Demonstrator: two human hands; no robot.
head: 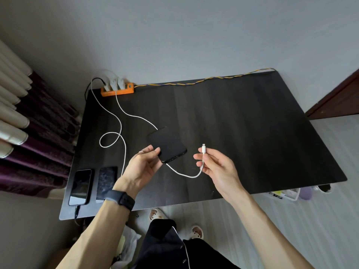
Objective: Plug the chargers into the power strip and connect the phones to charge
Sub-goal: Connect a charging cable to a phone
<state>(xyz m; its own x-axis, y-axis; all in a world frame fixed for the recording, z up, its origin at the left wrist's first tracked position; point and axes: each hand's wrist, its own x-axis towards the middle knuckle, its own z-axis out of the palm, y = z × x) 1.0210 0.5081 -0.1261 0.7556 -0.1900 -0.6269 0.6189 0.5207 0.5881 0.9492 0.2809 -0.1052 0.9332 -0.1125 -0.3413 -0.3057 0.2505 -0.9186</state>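
My left hand [142,166] holds a black phone [167,144] by its near corner, lifted above the black table [252,133], its port end facing my right hand. My right hand [215,166] pinches the end of a white cable [186,174], its connector [203,147] pointing up, a short way right of the phone. An orange power strip [117,91] at the table's back left corner carries three white chargers [114,84]. Two more phones [80,186] [106,181] lie side by side at the front left; the leftmost has a black cable in it.
A second white cable [121,131] loops across the left of the table toward my left wrist. The strip's orange-and-blue cord [204,78] runs along the back edge. Curtains hang at the left, the wall is behind, and a bin [285,194] stands on the floor at the right.
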